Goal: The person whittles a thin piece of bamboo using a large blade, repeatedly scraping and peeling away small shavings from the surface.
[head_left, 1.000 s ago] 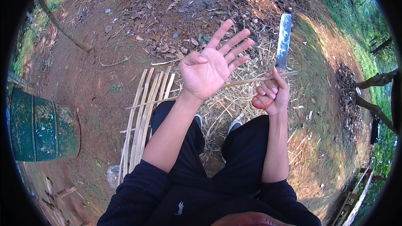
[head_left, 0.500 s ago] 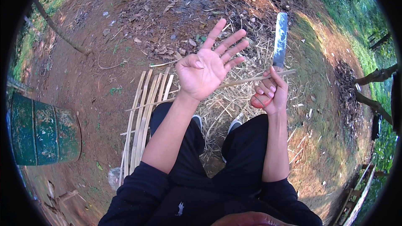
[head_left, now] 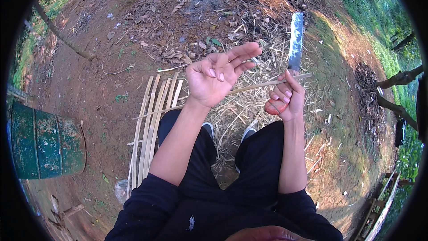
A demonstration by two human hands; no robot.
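My left hand [head_left: 211,80] is raised palm up above the shavings. Its index finger bends in near the thumb, while the other fingers stretch out to the right; I see nothing held in it. In my right hand [head_left: 289,96] is a machete [head_left: 295,40], gripped by its red handle, blade pointing away from me. The same hand pinches the right end of a thin bamboo strip [head_left: 256,86]. That strip runs leftward behind my left wrist, and its far end crosses over several flat bamboo strips [head_left: 149,129] lying left of my legs.
Pale shavings [head_left: 232,114] cover the ground around my shoes. At the left stands a weathered green drum [head_left: 47,143]. A clear plastic container [head_left: 121,190] sits by the strips' near end. Dry leaves [head_left: 178,49] lie ahead, and branches [head_left: 401,80] jut in at the right.
The fingers of my left hand, spread upward before, have folded: the index finger now bends toward the thumb and the rest lean right. My right hand keeps its hold, nearly still.
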